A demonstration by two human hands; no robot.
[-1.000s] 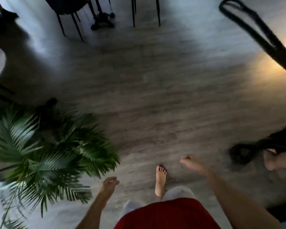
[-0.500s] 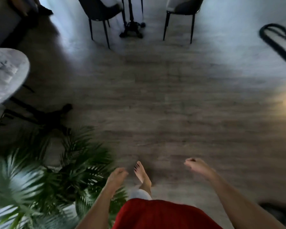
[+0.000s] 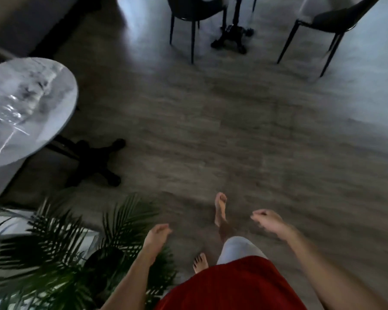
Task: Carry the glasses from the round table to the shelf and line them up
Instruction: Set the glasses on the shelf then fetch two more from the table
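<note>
Both hands empty, nothing gripped. Left hand [image 3: 156,237] at 6 o'clock low in the head view, fingers loosely curled, not pinching anything, held over the edge of the palm fronds. Right hand [image 3: 268,221] just right of it at about 5 o'clock, fingers curled in loosely, blurred; holds nothing. Both hands are in the air above the floor, well apart from the table.

Between the hands: right foot [image 3: 220,208] forward and bare on the wood floor [image 3: 233,130]; left foot [image 3: 200,262] further back, toes only showing above a red garment [image 3: 229,287]. Light-coloured trouser knee [image 3: 238,249] above the red.

Potted palm [image 3: 54,253] at 7–8 o'clock, fronds spreading under the left forearm.

Round table [image 3: 61,104] at 9 o'clock, marble-look top, black cross-shaped base [image 3: 94,159] on the floor below its right edge. Glasses [image 3: 16,106] stand on the tabletop near its left part, clear and motion-smeared; count cannot be told. Well apart from both hands.

At 12 o'clock: a dark chair [image 3: 193,10], a black pedestal table foot [image 3: 232,39] beside it, a second chair [image 3: 332,21] toward 1 o'clock. Shelf not visible. Whole frame is dim and blurred.
</note>
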